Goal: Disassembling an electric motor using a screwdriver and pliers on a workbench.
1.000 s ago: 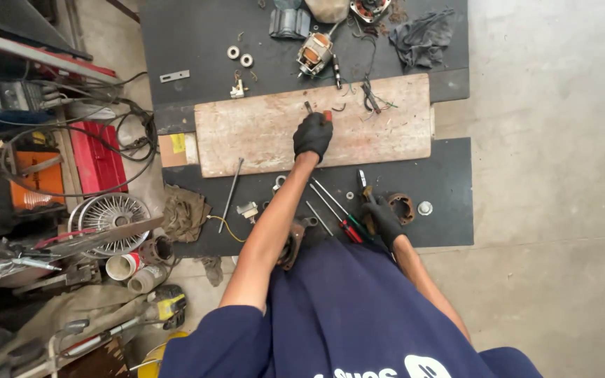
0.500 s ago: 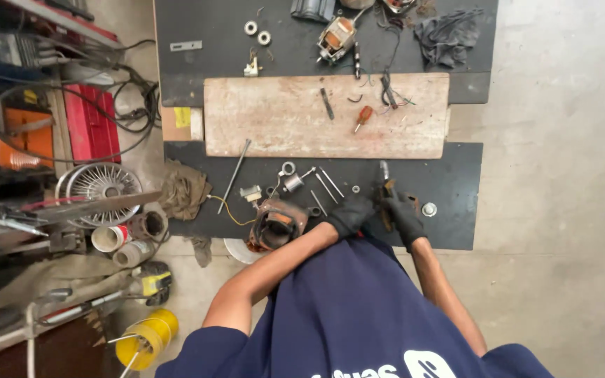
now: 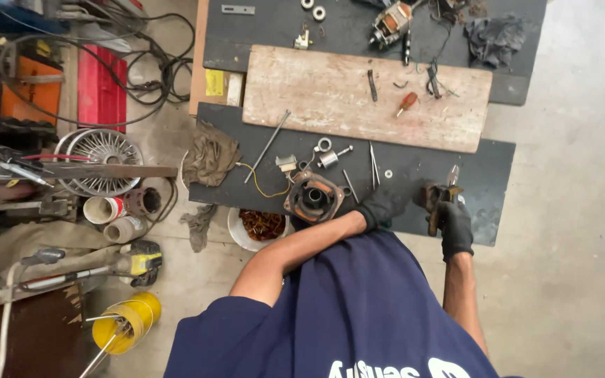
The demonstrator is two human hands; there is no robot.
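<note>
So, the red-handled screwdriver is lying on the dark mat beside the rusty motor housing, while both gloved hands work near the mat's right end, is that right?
Not quite: the screwdriver lies on the wooden board, not on the mat. The head view shows it well above the motor housing. The rest holds: the left hand and right hand are near the mat's right end.

left hand (image 3: 381, 207) off board, joined right hand (image 3: 454, 225)

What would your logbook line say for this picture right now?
left hand: gloved, on dark mat | right hand: gloved, gripping pliers | rusty motor housing: beside left hand
</note>
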